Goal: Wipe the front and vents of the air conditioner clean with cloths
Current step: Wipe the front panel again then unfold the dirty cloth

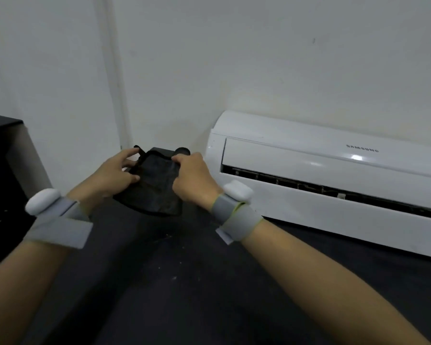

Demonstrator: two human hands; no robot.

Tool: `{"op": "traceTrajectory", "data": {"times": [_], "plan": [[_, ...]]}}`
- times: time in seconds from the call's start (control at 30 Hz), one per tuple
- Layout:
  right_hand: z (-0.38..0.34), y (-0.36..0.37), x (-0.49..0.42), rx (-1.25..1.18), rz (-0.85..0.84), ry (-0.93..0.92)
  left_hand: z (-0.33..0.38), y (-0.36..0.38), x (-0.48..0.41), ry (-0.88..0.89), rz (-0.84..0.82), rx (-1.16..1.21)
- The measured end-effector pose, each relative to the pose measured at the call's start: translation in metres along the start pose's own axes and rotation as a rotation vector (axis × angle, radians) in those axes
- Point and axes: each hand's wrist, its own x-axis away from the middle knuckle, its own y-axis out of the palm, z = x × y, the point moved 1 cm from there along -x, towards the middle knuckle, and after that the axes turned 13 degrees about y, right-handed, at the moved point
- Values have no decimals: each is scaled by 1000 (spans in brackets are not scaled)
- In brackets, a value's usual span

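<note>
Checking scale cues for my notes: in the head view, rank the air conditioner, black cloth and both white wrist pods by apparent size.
1. air conditioner, cut off at the frame edge.
2. black cloth.
3. left wrist pod and right wrist pod: they look alike, so unranked.

Air conditioner: 1, white. Vent slot along its front: 1.
Black cloth: 1.
Hands: 2, left hand and right hand; both grip black cloth.
Grey wristbands: 2, left wristband and right wristband; 1 white pod each.
Dark tabletop: 1.
Dark cabinet: 1.
Small dark items behind cloth: 2, box and round piece.
</note>
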Motion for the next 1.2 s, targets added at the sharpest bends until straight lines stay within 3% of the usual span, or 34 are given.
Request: {"op": "traceTrajectory", "data": {"times": [0.13, 0.27, 0.4, 0.53, 0.63, 0.9, 1.07, 1.2], "plan": [[-22, 14, -56, 106, 62, 80, -21, -4, -49, -58, 48, 93], [-23, 31, -94, 95, 124, 155, -44, 12, -94, -82, -28, 96], [-4, 54, -114, 285, 85, 195, -75, 30, -114, 38, -231, -283], [8, 83, -128, 663, -174, 200, -99, 37, -120, 225, -455, -596], [19, 102, -127, 774, -360, 216, -116, 42, -114, 167, -674, -766], [20, 93, -114, 648, -278, 190, -102, 38, -107, 143, -621, -752], [11, 65, -91, 512, -212, -53, -65, 23, -87, 180, -455, -507], [21, 36, -63, 398, -229, -190, -32, 14, -66, 213, -518, -419]]}}
